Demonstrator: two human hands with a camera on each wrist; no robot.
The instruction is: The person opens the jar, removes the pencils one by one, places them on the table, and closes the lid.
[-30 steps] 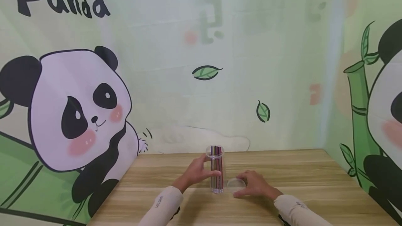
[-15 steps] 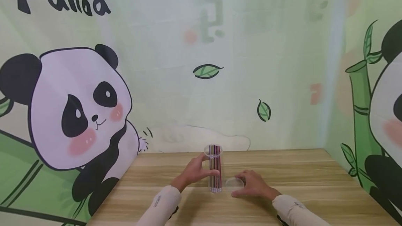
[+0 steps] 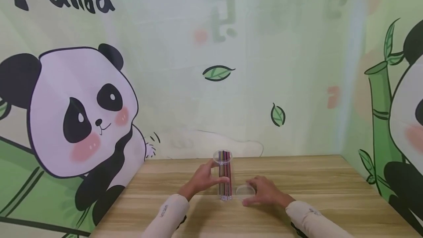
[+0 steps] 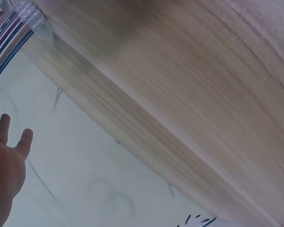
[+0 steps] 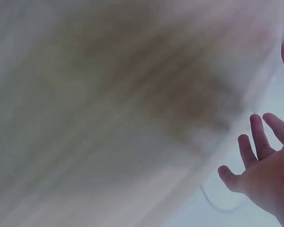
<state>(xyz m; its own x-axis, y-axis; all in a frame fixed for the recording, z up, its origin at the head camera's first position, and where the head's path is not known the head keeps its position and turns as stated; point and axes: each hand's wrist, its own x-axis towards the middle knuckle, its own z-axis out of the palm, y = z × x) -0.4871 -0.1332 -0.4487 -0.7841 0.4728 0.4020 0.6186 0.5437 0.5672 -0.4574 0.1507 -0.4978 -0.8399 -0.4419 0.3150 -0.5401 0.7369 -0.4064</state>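
Note:
In the head view a tall clear tube (image 3: 219, 183) stands upright, filled with colored pencils (image 3: 224, 170). My left hand (image 3: 203, 178) grips the tube from the left, thumb across its front and fingers behind it. The pencils' lower ends show through the tube at the top left corner of the left wrist view. Just right of the tube, a round clear lid (image 3: 245, 192) is held by its edge between the thumb and fingers of my right hand (image 3: 265, 191). The right wrist view shows the other fingers spread out, with the lid mostly out of frame.
A wood-grain table (image 3: 297, 172) lies beneath both hands. Behind it rises a pale green cloth backdrop (image 3: 185, 102) with printed pandas, bamboo and leaves. The table's back edge meets this backdrop.
Both hands, with the tube and the lid, have shifted slightly left together. The head view has tilted a little; both grips look the same.

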